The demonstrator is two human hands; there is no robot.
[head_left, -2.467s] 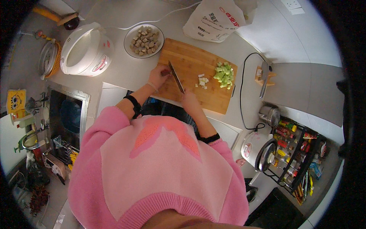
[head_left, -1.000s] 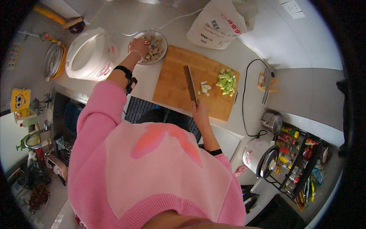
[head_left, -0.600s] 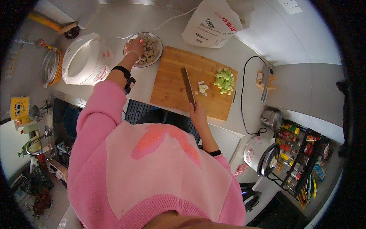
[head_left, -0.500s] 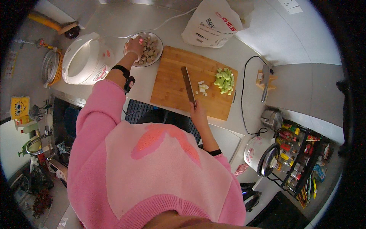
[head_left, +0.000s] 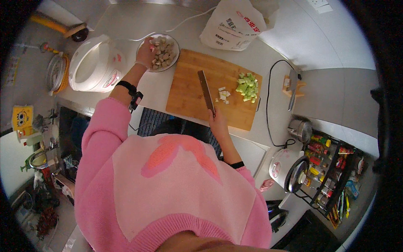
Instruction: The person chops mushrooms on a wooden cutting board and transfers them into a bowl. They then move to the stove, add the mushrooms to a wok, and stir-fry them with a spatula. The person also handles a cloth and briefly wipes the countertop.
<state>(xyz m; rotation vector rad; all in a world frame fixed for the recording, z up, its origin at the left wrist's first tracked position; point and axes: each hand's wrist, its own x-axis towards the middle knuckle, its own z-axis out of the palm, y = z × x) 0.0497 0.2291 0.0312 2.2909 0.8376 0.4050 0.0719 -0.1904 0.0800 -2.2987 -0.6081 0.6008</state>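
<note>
Knife (head_left: pixel 205 89) is over the wooden board (head_left: pixel 184 84), blade pointing away from me, left of some small white pieces (head_left: pixel 223 95) and a green heap (head_left: pixel 247 87). My right hand (head_left: pixel 217 119) wraps round its handle, forearm angled in from the near side. My left arm reaches forward and leftward, putting my left hand (head_left: pixel 145 54) at the left side of the plate (head_left: pixel 177 54) of greyish cubes (head_left: pixel 166 56); its fingers bend downward, and I can't tell whether they grip anything.

From my right grip (head_left: pixel 215 118), a long, dark-bladed knife (head_left: pixel 205 89) points forward and slightly left; below my left grip (head_left: pixel 146 53), a round pale plate (head_left: pixel 176 45) bears greyish-brown cubes (head_left: pixel 165 54).
</note>
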